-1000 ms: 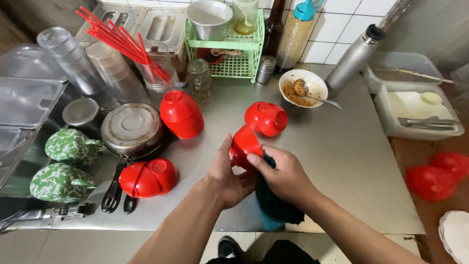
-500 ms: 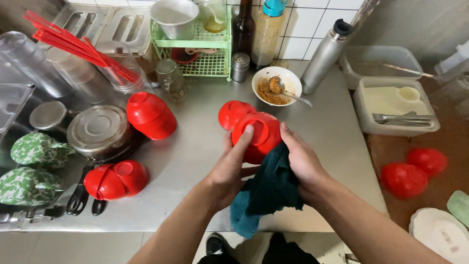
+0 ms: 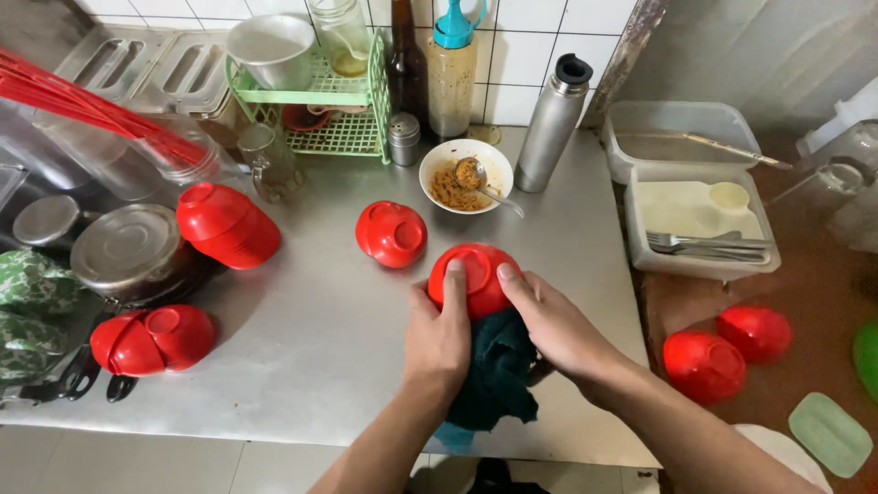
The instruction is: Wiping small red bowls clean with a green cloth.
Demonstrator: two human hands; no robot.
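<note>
Both hands hold one red bowl (image 3: 473, 277) upside down, w/ its bottom ring facing up. The left hand (image 3: 439, 337) is on the bowl's left side. Its fingers (image 3: 454, 279) lie flat and close together over the bottom, thumb tucked on the side. The right hand (image 3: 551, 320) is on the bowl's right side; its thumb (image 3: 508, 274) presses on the rim, & the other fingers curl under, so can't tell how they sit.

A dark teal cloth (image 3: 495, 375) is bunched right below the fingers, between both palms, touching the bowl and hanging over the edge of the metal counter (image 3: 320, 338).

Just past the left fingertips, up & to the left, sits another red bowl (image 3: 391, 233), upside down, near but not touching. Past the right fingertips is a white bowl (image 3: 465, 174) w/ brown food and a spoon in it. Next to that stands a steel flask (image 3: 551, 123).

Far left of the fingers: a stack of red bowls (image 3: 227, 225), two more red bowls (image 3: 154, 338) and a round metal lid (image 3: 125, 251). Far right of the fingers, lower down, 2 red bowls (image 3: 727, 352) sit on a brown surface, well apart from the hands. A plastic tray (image 3: 700, 220) w/ forks is up to the right.
</note>
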